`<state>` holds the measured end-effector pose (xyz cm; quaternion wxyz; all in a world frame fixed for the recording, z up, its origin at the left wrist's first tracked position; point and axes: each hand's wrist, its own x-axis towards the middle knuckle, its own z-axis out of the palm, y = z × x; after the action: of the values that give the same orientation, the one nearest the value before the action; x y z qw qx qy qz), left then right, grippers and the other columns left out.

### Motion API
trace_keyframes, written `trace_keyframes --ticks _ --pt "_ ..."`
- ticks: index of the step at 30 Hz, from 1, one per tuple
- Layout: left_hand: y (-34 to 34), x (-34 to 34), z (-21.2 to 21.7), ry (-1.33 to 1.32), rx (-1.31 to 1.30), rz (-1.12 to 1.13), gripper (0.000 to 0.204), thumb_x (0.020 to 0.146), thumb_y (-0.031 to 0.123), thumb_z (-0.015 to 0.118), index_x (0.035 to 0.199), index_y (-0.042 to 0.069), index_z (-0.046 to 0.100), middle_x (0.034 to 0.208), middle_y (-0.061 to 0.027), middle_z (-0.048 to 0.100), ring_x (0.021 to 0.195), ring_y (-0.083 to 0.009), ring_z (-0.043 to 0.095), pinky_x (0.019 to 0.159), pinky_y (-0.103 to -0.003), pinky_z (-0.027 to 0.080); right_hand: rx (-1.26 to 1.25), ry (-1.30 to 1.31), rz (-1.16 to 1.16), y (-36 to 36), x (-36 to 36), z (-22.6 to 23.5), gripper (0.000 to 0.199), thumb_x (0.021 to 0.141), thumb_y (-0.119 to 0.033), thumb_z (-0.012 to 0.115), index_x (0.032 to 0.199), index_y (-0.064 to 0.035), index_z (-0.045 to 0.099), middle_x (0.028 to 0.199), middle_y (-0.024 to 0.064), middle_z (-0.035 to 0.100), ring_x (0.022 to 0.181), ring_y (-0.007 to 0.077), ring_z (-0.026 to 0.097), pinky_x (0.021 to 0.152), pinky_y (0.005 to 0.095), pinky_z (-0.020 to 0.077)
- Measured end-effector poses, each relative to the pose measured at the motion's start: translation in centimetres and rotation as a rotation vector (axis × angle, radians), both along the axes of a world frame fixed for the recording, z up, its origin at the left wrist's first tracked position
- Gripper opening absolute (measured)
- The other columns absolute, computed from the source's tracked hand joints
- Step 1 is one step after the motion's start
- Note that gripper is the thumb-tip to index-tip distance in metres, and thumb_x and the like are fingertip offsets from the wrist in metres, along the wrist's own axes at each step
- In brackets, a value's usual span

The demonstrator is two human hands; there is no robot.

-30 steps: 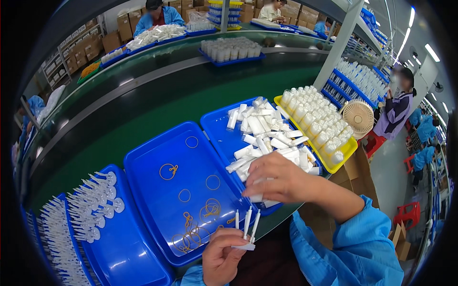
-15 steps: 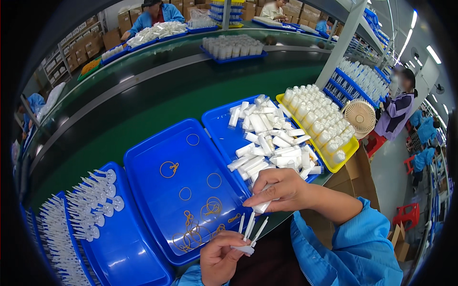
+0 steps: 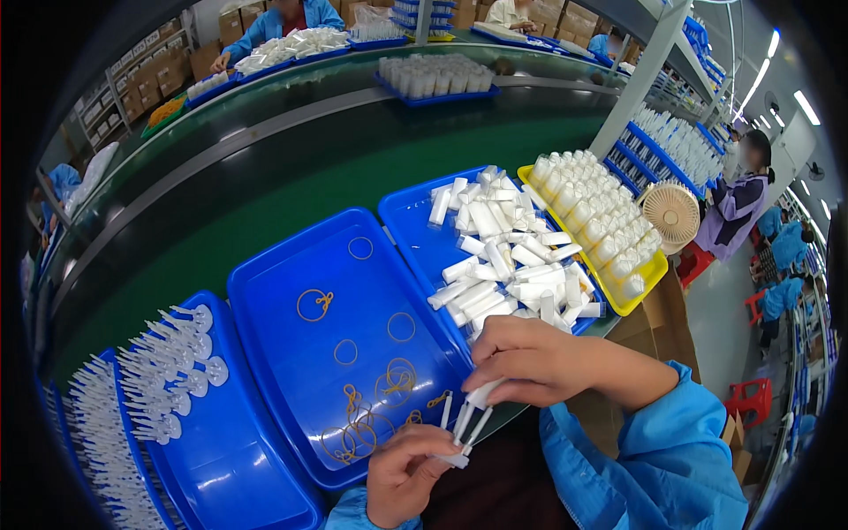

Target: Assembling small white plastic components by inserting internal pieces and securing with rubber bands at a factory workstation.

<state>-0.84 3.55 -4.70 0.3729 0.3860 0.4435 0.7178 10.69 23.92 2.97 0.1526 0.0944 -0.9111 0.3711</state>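
Observation:
In my left hand (image 3: 405, 474), low in the middle, is a white plastic piece with upright prongs (image 3: 461, 426), pinched by its base. Just above it, my right hand (image 3: 534, 360) grips a small white sleeve-like piece (image 3: 485, 392) from the top. That piece meets the tips of some prongs; one prong stands free to its left. Whether the prongs go inside it, I cannot tell. Beyond my right hand, a blue tray (image 3: 408, 205) holds a heap of white blocks in clear wrap (image 3: 505, 252). Fingers partly cover both held pieces.
A blue tray (image 3: 283, 265) with loose rubber bands (image 3: 358, 424) lies left of my hands. Farther left, another blue tray (image 3: 221, 459) carries white pronged pieces with round bases (image 3: 181, 371). At right are a yellow tray (image 3: 652, 287) of white-filled clear cups and a fan (image 3: 671, 215).
My right hand has brought the white piece down against the prong tips. My left hand has stayed almost in place. The whole view has shifted slightly.

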Motion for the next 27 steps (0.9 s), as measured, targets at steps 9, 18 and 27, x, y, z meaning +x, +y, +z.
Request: trace_keyframes --ticks 9,18,27 --pt "-0.6 -0.3 1.3 0.456 0.100 -0.016 0.010 0.076 0.001 0.067 0.081 0.003 0.059 0.087 -0.0131 0.060 0.074 -0.0207 0.060 0.065 -0.030 0.049 -0.300 -0.138 0.143 -1.3 0.7 2.0 0.019 0.079 -0.007 0.063 0.097 -0.0023 0.060 0.091 0.0114 0.050 0.083 0.0252 0.053 0.070 0.0320 0.0429" --pt "-1.1 0.5 1.1 0.219 0.080 0.068 0.024 0.074 0.007 0.071 0.090 0.001 0.054 0.104 -0.0164 0.048 0.084 -0.0219 0.056 0.075 -0.031 0.046 -0.200 -0.165 0.203 -4.3 0.4 -0.1 0.024 0.083 -0.014 0.061 0.104 -0.0045 0.055 0.103 0.0098 0.049 0.096 0.0266 0.050 0.082 0.0364 0.0352" --pt "-0.4 0.4 0.1 -0.183 0.049 0.141 0.027 0.078 0.002 0.064 0.095 0.003 0.043 0.098 -0.0155 0.051 0.082 -0.0238 0.059 0.066 -0.031 0.050 0.574 -0.162 -0.405 4.9 -4.8 -4.1 0.037 0.073 -0.029 0.068 0.099 -0.0042 0.057 0.099 0.0113 0.054 0.094 0.0276 0.050 0.079 0.0373 0.0388"
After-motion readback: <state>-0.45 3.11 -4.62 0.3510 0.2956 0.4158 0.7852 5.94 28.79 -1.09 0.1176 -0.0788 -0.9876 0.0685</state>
